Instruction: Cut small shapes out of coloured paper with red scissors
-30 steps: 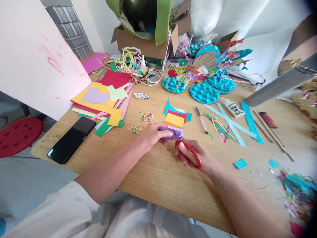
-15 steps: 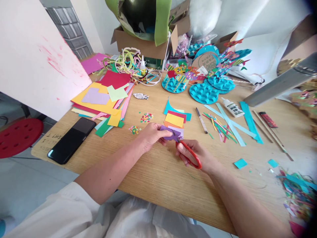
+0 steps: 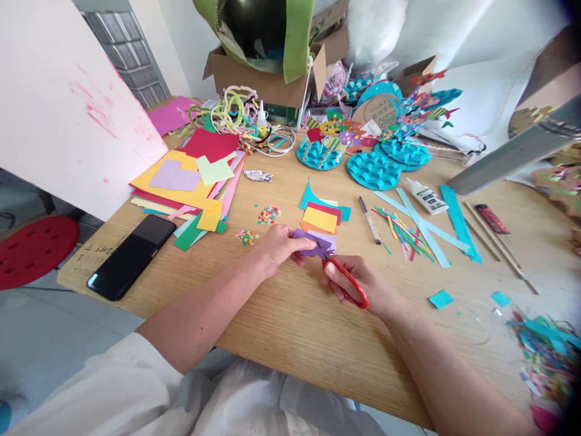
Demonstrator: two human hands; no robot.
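Observation:
My left hand (image 3: 282,249) pinches a small purple paper (image 3: 307,242) between thumb and fingers. The red-handled scissors (image 3: 349,282) are in my right hand (image 3: 350,280), and their blades meet the right edge of the purple paper, where it is cut unevenly. Just beyond the hands lie stacked scraps, among them a yellow piece (image 3: 319,218) on a red one. Two little heaps of coloured paper bits, one of them nearer the back (image 3: 269,215), lie left of the scraps. A pen (image 3: 370,220) rests to their right.
A black phone (image 3: 131,257) and layered coloured papers (image 3: 170,184) are at the left. Blue egg-tray pieces (image 3: 373,171) stand at the back. Glue (image 3: 427,197), paper strips (image 3: 422,227), sticks (image 3: 497,239) and a scrap pile (image 3: 547,357) are at the right.

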